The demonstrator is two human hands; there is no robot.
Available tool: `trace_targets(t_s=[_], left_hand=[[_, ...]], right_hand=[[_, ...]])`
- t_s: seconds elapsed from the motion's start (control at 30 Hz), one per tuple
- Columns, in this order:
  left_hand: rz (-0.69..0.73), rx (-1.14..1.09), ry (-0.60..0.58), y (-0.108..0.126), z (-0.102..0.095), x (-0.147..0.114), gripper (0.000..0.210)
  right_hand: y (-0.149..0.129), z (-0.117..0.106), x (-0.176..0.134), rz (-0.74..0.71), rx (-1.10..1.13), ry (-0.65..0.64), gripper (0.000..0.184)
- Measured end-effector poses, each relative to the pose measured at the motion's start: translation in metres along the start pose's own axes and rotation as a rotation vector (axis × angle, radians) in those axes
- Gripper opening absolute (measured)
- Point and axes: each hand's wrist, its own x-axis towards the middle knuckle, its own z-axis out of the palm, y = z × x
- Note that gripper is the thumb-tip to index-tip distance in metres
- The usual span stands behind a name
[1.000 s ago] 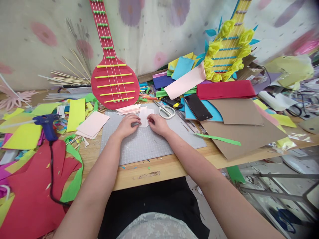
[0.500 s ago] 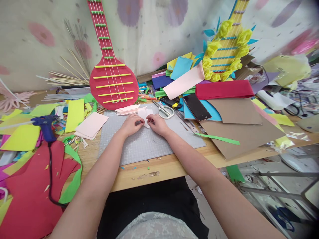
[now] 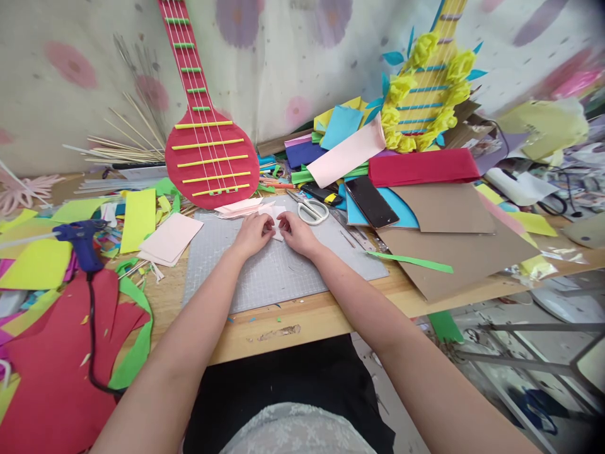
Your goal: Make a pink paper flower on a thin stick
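Over the grey cutting mat (image 3: 278, 277), both my hands are closed on a small piece of pale pink paper (image 3: 276, 217). My left hand (image 3: 255, 234) pinches its left side. From the right, my right hand (image 3: 297, 234) grips it with curled fingers. Parts of the paper are hidden behind the fingers. Just beyond my left hand lie several pale pink paper pieces (image 3: 239, 207). White-handled scissors (image 3: 312, 212) rest on the mat's far edge, right behind my right hand.
At left are a blue glue gun (image 3: 85, 243), pink paper sheets (image 3: 171, 239) and red paper (image 3: 61, 359). A red paper instrument (image 3: 212, 157) leans on the wall. A phone (image 3: 372, 202) and brown cardboard (image 3: 458, 252) lie at right, below a yellow flowered instrument (image 3: 423, 104).
My hands stay at nearly the same place, and less of the pink paper shows between them. The whole view has shifted slightly.
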Motion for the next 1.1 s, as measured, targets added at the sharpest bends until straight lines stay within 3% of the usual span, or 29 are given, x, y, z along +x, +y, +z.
trace_targets(t_s=[0.27,0.67,1.1], left_hand=[[0.027,0.069,0.062,-0.005,0.007,-0.004,0.010],[-0.043,0.101,0.101,0.005,0.008,-0.014,0.006],[-0.192,-0.057,0.121,0.009,0.008,-0.010,0.004]], right_hand=[[0.001,0.001,-0.001,-0.016,0.001,-0.008,0.033],[-0.008,-0.002,-0.002,-0.035,-0.069,-0.032,0.027],[-0.015,-0.002,-0.003,-0.044,-0.153,-0.033,0.027]])
